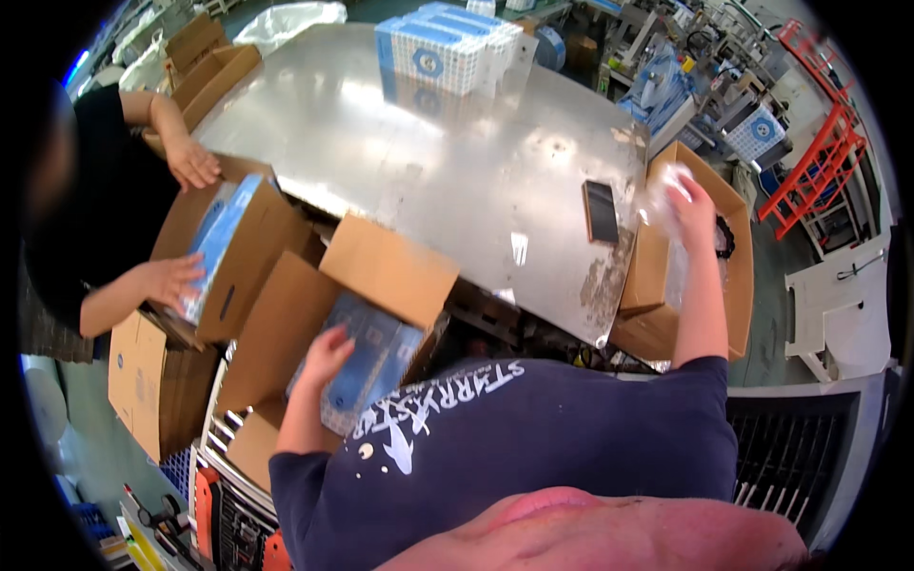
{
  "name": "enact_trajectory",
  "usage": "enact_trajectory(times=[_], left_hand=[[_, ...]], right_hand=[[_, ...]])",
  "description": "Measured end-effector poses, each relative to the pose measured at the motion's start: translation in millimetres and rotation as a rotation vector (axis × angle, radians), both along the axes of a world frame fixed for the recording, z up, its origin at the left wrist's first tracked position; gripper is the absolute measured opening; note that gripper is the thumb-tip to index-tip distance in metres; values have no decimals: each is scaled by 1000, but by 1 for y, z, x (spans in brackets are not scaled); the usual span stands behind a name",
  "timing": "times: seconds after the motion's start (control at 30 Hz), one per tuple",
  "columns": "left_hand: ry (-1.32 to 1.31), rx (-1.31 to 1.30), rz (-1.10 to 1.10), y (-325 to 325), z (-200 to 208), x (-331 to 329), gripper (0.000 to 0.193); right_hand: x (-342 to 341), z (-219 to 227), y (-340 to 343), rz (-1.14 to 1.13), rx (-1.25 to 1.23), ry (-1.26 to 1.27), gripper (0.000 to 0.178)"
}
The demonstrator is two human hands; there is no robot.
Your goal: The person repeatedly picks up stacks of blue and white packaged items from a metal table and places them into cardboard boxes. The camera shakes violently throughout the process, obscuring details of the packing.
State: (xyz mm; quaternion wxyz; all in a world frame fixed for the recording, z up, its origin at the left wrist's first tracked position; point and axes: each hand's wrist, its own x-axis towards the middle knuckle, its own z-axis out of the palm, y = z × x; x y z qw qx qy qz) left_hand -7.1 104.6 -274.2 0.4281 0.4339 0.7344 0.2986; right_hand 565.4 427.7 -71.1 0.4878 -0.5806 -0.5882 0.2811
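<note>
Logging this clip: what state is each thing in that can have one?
left hand: open, resting on the blue box
blue box: lying inside the middle carton
middle carton: flaps open
right hand: shut on clear plastic bag
clear plastic bag: crumpled, held over the right carton
right carton: open
co-worker's carton: open, holding a blue box
phone: flat, screen dark

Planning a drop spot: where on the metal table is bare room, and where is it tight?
Bare: the metal table middle, between the stack of blue-white boxes at the far edge and the dark flat device near the right edge. Crowded: the near-left edge, where open cartons butt against it and the left hand presses a blue box. The right hand holds clear plastic over the right carton.
</note>
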Motion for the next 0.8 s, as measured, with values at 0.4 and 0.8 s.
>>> enact_trajectory(times=[0.4,0.8], left_hand=[[-868,594,224,20,162,67,40],[-876,553,355,-30,161,29,25]], right_hand=[[-388,-15,-183,1038,-140,381,38],[-412,-30,-195,1549,-620,222,38]])
